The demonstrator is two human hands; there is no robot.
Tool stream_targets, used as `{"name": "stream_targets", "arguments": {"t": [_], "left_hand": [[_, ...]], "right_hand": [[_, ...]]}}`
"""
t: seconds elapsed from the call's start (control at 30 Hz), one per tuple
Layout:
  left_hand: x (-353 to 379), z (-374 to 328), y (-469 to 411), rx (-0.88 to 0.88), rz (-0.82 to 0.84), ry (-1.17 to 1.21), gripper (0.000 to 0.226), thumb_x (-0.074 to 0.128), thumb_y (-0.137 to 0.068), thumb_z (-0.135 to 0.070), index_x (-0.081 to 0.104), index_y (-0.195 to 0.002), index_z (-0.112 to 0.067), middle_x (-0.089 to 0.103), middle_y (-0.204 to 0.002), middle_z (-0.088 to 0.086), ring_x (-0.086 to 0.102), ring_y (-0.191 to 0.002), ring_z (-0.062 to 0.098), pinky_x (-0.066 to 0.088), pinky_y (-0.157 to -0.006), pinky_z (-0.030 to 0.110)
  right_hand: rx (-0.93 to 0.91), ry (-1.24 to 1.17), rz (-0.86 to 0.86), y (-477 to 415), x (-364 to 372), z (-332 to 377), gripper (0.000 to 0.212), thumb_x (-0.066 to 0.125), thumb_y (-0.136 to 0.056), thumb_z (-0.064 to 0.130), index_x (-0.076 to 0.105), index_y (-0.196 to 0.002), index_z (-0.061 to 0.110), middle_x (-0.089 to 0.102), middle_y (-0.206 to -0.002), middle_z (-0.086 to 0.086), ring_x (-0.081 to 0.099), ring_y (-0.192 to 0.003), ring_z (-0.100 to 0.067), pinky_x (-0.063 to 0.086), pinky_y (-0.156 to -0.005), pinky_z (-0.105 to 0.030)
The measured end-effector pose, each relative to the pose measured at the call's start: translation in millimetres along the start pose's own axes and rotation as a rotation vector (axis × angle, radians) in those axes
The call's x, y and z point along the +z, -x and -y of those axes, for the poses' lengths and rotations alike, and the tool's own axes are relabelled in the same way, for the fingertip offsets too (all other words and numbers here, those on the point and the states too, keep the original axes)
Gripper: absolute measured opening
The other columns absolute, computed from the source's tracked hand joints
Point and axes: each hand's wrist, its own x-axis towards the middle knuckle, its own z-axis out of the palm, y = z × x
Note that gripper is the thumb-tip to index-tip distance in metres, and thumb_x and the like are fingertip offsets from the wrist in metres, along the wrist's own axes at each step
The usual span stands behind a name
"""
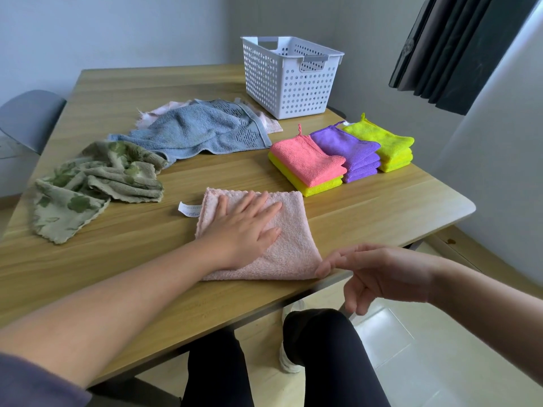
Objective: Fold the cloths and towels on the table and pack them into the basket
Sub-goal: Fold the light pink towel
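Fingers (266,208) of my left hand (245,227) lie straight, pressing flat the pink towel (289,249), on the table (367,207) well nearer me than the basket (291,83). My right hand (385,274) hangs loosely curled at the near corner on the basket's side, seemingly holding nothing; I'd pinch that corner and fold squarely across.

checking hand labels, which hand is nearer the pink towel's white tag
Left. Left hand lies on the pink towel beside the white tag; right hand is at the towel's opposite corner.
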Motion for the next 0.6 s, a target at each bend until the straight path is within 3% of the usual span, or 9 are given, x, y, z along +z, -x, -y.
{"name": "stream_targets", "arguments": {"t": [0.13,0.23,0.3,0.37,0.43,0.6], "left_hand": [[-10,-7,8,-0.005,-0.151,0.039,0.055,0.015,-0.100,-0.044,0.006,-0.151,-0.027,-0.004,-0.159,-0.002,-0.006,-0.146,0.015,-0.006,-0.115,0.047],[-18,-10,17,-0.049,-0.257,0.047,0.061,0.006,-0.094,-0.043,0.013,-0.151,-0.021,0.004,-0.159,0.000,0.000,-0.146,0.014,-0.004,-0.116,0.043],[-14,-8,20,-0.109,-0.193,-0.011,0.074,-0.002,-0.084,-0.047,0.010,-0.151,-0.018,0.001,-0.160,0.002,-0.002,-0.146,0.017,-0.004,-0.117,0.045],[-6,-5,21,-0.182,-0.116,-0.019,0.069,0.001,-0.091,-0.046,0.007,-0.151,-0.014,-0.004,-0.159,0.004,-0.005,-0.146,0.019,-0.004,-0.117,0.044],[-1,-4,22,-0.218,-0.074,0.013,0.060,0.011,-0.099,-0.039,0.001,-0.151,-0.011,-0.010,-0.159,0.005,-0.011,-0.146,0.018,-0.005,-0.118,0.040],[0,5,27,-0.230,-0.085,0.040,0.059,0.015,-0.101,-0.035,-0.009,-0.150,-0.012,-0.017,-0.157,0.004,-0.016,-0.144,0.015,-0.010,-0.118,0.038]], "right_hand": [[-0.126,0.289,-0.489,-8,-2,8,0.016,0.054,-0.093,0.010,0.069,-0.092,0.013,0.065,-0.092,-0.002,0.056,-0.059,-0.011,0.047,-0.051,-0.022],[-0.375,0.664,-0.811,-34,9,17,0.019,0.052,-0.090,0.016,0.067,-0.102,0.022,0.066,-0.102,0.004,0.059,-0.082,-0.008,0.045,-0.072,-0.023],[-0.462,0.907,-0.840,-61,22,19,0.034,0.050,-0.094,0.017,0.057,-0.127,0.016,0.056,-0.131,0.000,0.051,-0.119,-0.012,0.033,-0.095,-0.019],[-0.460,1.112,-0.760,-88,32,19,0.048,0.044,-0.099,0.021,0.034,-0.144,0.006,0.028,-0.153,-0.010,0.021,-0.143,-0.023,0.011,-0.109,-0.020],[-0.377,1.284,-0.685,-108,35,13,0.057,0.037,-0.101,0.030,0.019,-0.148,0.002,0.010,-0.158,-0.015,0.002,-0.146,-0.029,-0.002,-0.113,-0.026],[-0.256,1.472,-0.645,-108,20,1,0.065,0.027,-0.100,0.046,0.008,-0.151,0.009,0.000,-0.160,-0.008,-0.007,-0.146,-0.021,-0.007,-0.115,-0.030]]}}
